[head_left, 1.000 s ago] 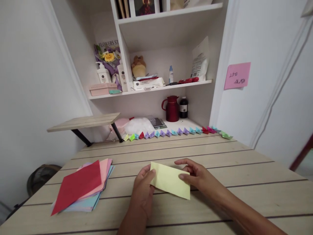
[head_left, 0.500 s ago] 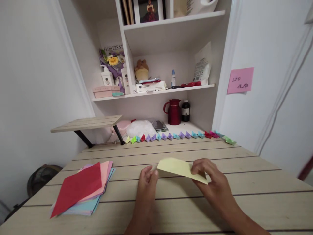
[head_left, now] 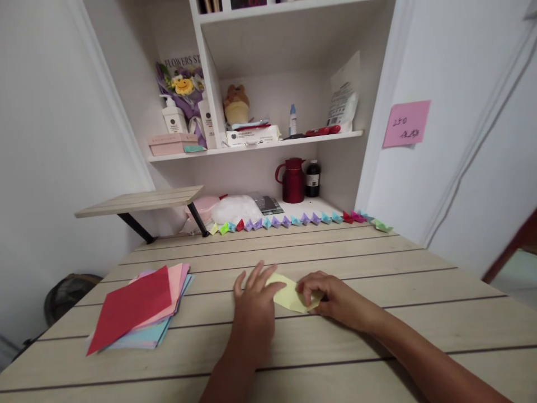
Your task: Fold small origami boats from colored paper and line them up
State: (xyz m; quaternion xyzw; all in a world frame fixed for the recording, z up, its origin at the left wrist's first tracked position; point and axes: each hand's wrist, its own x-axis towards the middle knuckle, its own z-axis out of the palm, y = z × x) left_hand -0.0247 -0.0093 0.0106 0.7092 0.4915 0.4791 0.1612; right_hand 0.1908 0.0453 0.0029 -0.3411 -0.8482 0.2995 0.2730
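Observation:
A folded sheet of pale yellow paper (head_left: 289, 295) lies low at the tabletop between my two hands. My left hand (head_left: 254, 296) is open at its left end, fingers spread and the thumb touching the paper. At the right end, my right hand (head_left: 321, 294) pinches the paper between curled fingers and thumb. A stack of coloured paper sheets with a red sheet (head_left: 132, 305) on top lies to the left of my hands. Along the table's back edge runs a row of small folded paper boats, among them a green one (head_left: 381, 225) at the right end.
A small raised wooden shelf (head_left: 142, 200) on black legs stands at the back left. Behind the table is a white shelving unit (head_left: 260, 148) with a red jug (head_left: 293, 182) and a dark bottle (head_left: 312, 179). A pink note (head_left: 406, 124) sticks to the right wall.
The yellow paper has come down from a tilted, raised position to near the tabletop. My left hand has spread its fingers and moved onto the paper's left end; my right hand has shifted left.

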